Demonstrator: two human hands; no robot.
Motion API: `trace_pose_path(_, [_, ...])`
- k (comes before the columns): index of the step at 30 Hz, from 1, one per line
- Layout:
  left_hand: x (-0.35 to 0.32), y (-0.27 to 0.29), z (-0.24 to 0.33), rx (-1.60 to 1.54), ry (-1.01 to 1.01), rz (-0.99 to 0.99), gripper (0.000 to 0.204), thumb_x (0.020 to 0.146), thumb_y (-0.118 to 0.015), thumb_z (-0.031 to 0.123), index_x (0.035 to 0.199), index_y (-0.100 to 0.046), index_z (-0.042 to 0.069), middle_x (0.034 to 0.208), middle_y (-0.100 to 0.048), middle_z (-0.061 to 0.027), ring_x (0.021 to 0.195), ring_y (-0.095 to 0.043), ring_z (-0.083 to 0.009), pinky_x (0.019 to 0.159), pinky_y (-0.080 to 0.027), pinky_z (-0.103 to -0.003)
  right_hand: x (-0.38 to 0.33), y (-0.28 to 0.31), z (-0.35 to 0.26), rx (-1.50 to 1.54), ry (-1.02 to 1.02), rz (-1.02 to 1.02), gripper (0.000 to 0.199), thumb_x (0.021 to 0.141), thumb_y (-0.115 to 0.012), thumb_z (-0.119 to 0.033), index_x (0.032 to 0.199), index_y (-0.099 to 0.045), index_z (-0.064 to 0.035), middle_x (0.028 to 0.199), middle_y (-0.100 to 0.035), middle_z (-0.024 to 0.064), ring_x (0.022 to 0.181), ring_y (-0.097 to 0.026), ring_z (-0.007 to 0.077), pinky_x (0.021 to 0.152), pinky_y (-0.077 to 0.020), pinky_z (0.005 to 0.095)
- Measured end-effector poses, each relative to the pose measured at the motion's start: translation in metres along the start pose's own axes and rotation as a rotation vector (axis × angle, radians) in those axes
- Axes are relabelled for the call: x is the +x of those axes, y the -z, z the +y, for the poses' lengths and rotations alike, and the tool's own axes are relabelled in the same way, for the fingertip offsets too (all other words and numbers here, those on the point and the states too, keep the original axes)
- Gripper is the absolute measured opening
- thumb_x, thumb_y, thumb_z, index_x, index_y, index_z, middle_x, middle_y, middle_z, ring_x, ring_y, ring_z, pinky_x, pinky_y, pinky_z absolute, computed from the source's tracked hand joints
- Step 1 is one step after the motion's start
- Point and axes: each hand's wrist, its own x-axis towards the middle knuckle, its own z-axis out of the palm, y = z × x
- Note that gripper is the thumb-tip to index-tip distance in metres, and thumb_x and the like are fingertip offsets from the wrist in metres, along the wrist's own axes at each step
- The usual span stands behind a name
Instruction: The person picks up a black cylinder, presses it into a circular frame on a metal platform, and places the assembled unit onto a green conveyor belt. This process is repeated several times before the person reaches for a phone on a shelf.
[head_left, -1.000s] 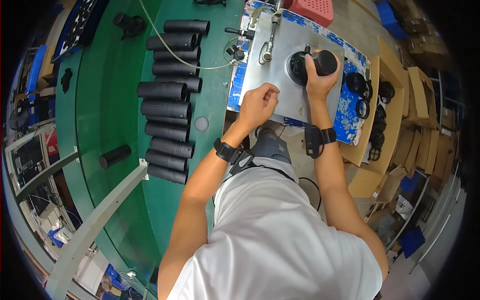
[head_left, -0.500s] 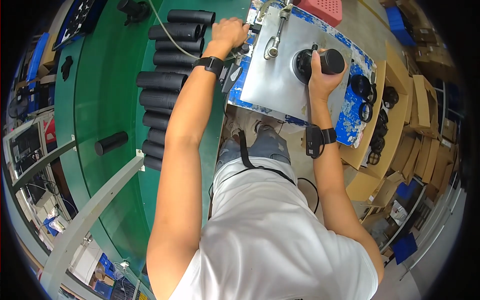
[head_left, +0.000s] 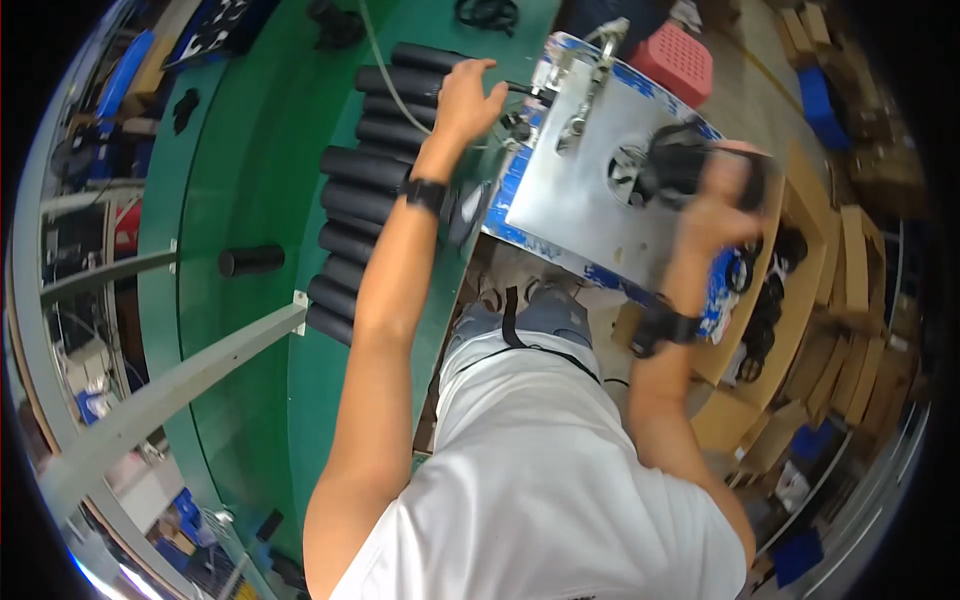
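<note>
My right hand (head_left: 712, 208), smeared by motion, grips a black cylindrical part (head_left: 680, 165) with a wider round end. The part is tilted above the right side of a flat metal plate (head_left: 560, 195). A round fixture (head_left: 627, 175) is uncovered in the plate, just left of the part. My left hand (head_left: 465, 103) is open, thumb and fingers apart, with nothing in it. It hovers by the ends of several black tubes (head_left: 365, 165) lying in a row, close to a black handle (head_left: 528, 93) at the plate's left side. A metal toggle clamp (head_left: 592, 85) stands over the plate.
Black rings (head_left: 740, 270) lie at the worktable's right edge, beside a cardboard box (head_left: 800, 270) of black parts. A red perforated basket (head_left: 675, 62) sits beyond the plate. One black tube (head_left: 252, 261) lies apart on the green bench (head_left: 225, 350). A grey metal bar (head_left: 190, 390) crosses the left side.
My right hand has lifted the black part off the plate's round fixture and carried it right. My left hand has come away from the black handle, its fingers spreading. The whole view has shifted.
</note>
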Motion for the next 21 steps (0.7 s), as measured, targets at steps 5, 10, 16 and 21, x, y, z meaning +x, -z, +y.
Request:
trace_pose_path(5, [-0.059,0.137,0.14,-0.006,-0.466,0.281,0.057,0.072,-0.076,0.027,0.12,-0.058,0.004,0.117,-0.061,-0.0151,0.119,-0.052,-0.0343,0.1,-0.04,-0.042,0.083,-0.034,-0.113,0.255,0.152,-0.462,0.05,0.084,-0.062,-0.038,0.101,-0.058,0.0089,0.102,-0.063,0.0177,0.088,-0.062,0.0245,0.079,-0.052,0.0353])
trace_pose_path(10, [-0.101,0.159,0.143,-0.093,-0.257,0.146,0.073,0.06,-0.084,0.03,0.121,-0.053,0.001,0.107,-0.064,-0.0164,0.1,-0.062,-0.0347,0.086,-0.048,-0.041,-0.063,-0.092,-0.146,0.665,-0.482,-0.883,0.07,0.074,-0.076,-0.021,0.131,-0.043,0.0019,0.127,-0.052,0.0143,0.115,-0.052,0.0244,0.102,-0.0388,0.0356])
trace_pose_path(16, [-0.111,0.232,-0.04,-0.229,0.22,0.684,0.052,0.072,-0.084,0.022,0.106,-0.055,-0.005,0.099,-0.063,-0.0103,0.084,-0.058,-0.021,0.076,-0.05,-0.036,-0.068,-0.045,-0.112,0.048,-0.24,-1.141,0.049,0.082,-0.068,-0.017,0.126,-0.053,0.0006,0.132,-0.051,0.0165,0.122,-0.05,0.0246,0.1,-0.0408,0.0369])
trace_pose_path(21, [-0.128,0.248,-0.186,0.209,0.444,0.728,0.07,0.065,-0.088,0.033,0.111,-0.054,-0.006,0.108,-0.063,-0.0179,0.094,-0.063,-0.0292,0.088,-0.049,-0.038,-0.068,0.073,-0.041,-0.238,-0.554,-0.872,0.027,0.087,-0.065,-0.012,0.112,-0.061,-0.0013,0.113,-0.063,0.0102,0.105,-0.059,0.0154,0.088,-0.0461,0.0282])
